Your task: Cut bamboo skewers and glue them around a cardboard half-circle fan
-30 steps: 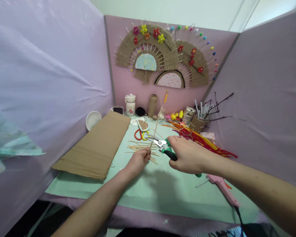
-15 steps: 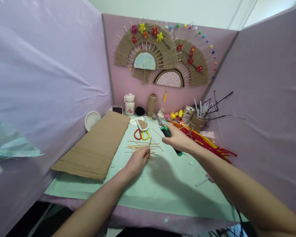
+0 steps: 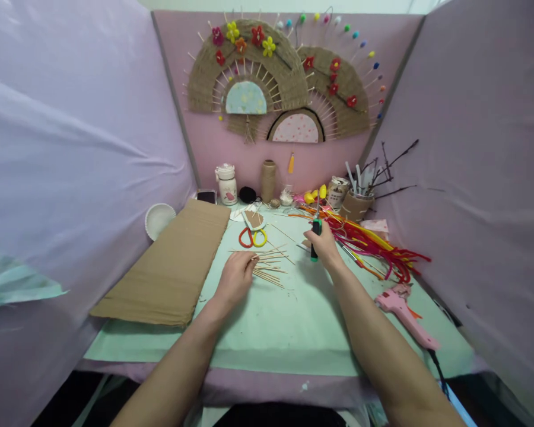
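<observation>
My left hand (image 3: 237,274) is low over a loose pile of thin wooden sticks (image 3: 269,276), its fingertips pinched together at the pile's left end. Which of the sticks lie between the fingers is partly hidden. To the right, my right hand (image 3: 324,242) is wrapped round pliers (image 3: 315,228) with green-and-black handles, their narrow metal tip pointing away from me. Just beyond the pile lie scissors (image 3: 252,237) with one red and one yellow handle loop, near a small piece of cardboard (image 3: 254,219).
A large cardboard sheet (image 3: 164,267) covers the table's left, beside a white bowl (image 3: 159,221). Red and yellow pipe cleaners (image 3: 382,246) and a pink glue gun (image 3: 407,314) with a cord lie at right. Along the back stand a jar (image 3: 226,185), a twine spool (image 3: 268,181) and a can (image 3: 337,191).
My left hand has lowered from holding a stick upright to the pile's left end. My right hand has shifted right, turning the pliers more upright. The view has swung, bringing the glue gun into full sight.
</observation>
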